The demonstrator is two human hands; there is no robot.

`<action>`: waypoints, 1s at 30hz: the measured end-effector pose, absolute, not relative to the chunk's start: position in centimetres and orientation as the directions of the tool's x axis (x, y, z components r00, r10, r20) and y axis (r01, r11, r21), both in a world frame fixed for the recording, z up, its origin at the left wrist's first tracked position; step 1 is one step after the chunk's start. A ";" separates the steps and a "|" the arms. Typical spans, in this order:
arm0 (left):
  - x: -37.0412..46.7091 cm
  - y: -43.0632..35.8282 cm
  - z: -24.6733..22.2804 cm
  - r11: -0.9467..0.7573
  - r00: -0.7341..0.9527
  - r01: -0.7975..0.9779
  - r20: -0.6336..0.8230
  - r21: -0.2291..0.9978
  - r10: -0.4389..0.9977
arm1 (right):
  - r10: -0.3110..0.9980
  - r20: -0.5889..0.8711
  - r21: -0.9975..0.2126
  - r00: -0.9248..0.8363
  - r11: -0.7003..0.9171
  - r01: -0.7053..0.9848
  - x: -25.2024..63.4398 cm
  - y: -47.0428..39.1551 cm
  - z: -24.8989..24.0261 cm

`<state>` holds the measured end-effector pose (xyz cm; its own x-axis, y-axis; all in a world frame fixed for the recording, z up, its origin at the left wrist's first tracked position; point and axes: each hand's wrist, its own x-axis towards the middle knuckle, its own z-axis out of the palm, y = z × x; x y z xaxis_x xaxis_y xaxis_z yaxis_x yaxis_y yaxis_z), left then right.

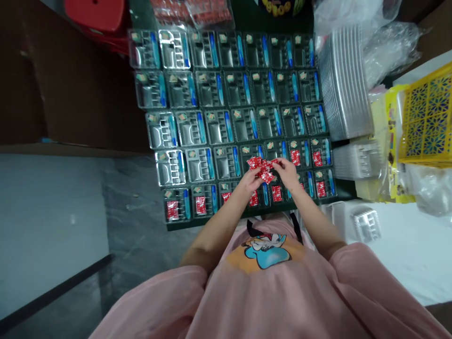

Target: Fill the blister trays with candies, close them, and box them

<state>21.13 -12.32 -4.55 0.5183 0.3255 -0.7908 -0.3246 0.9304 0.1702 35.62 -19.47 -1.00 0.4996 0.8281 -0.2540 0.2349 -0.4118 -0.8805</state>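
My left hand [251,180] is closed on a loose bunch of small red-and-white packets [262,168], held above the clear plastic trays. At the right side of the bunch, the fingers of my right hand [287,173] pinch one red packet [274,162]. Below and around my hands, rows of clear compartment trays [216,126] cover a dark green table. Each tray has a blue pen-like stick along its right side and a small pale piece in a top corner. Red packets [200,205] lie in several trays of the nearest row and in two at the right of the row behind.
Stacked clear trays [348,84] stand at the table's right edge, with a yellow basket [427,117] beyond. Plastic bags of red packets [208,12] lie at the far edge. A red stool [95,16] and a brown box [70,75] are on the left.
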 end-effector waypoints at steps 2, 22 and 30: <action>20.0 -11.9 -4.4 0.915 0.488 -0.353 -0.797 0.193 0.357 | 0.803 -0.259 -0.883 0.536 -0.422 0.205 37.5 -18.9 -1.8; 18.0 -9.9 -2.2 0.865 0.458 -0.430 -0.763 0.258 0.455 | 0.927 -0.173 -0.718 0.332 -0.349 0.602 37.5 -15.5 -2.9; 21.0 -9.8 -2.7 0.831 0.390 -0.453 -0.767 0.322 0.510 | 0.855 -0.488 -0.864 0.175 -0.502 0.041 34.4 -16.7 -1.1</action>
<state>21.00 -9.80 -2.69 0.3901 0.5097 -0.7668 -0.4529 0.8313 0.3222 34.44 -16.70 -1.14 0.1751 0.8551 -0.4881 0.0411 -0.5016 -0.8641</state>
